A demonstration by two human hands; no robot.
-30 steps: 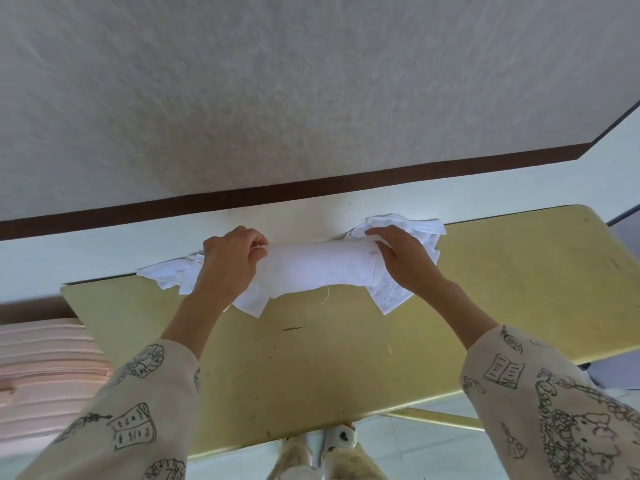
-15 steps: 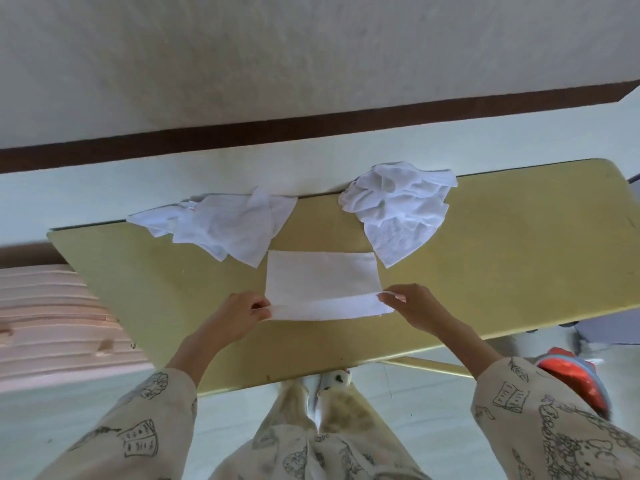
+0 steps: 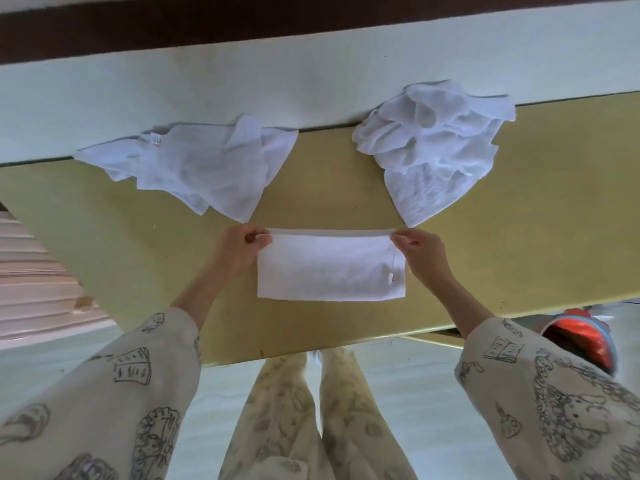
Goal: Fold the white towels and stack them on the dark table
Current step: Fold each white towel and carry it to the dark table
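A white towel [image 3: 329,266] lies folded in half as a flat rectangle on the olive-yellow table [image 3: 138,244], near its front edge. My left hand [image 3: 242,247] pinches the towel's far left corner and my right hand [image 3: 420,249] pinches its far right corner. A small tag shows near the towel's right edge. Two more white towels lie crumpled at the table's far edge: one at the left [image 3: 201,168], one at the right [image 3: 433,150].
A pale wall with a dark brown band [image 3: 173,32] runs behind the table. A pink ribbed object [image 3: 31,282] stands at the left. Something red and blue [image 3: 581,341] sits on the floor at the right, under the table's front edge.
One second ago I held the towel up at the far edge. I spread it flat near the front, then folded its near edge away from me over the far edge.
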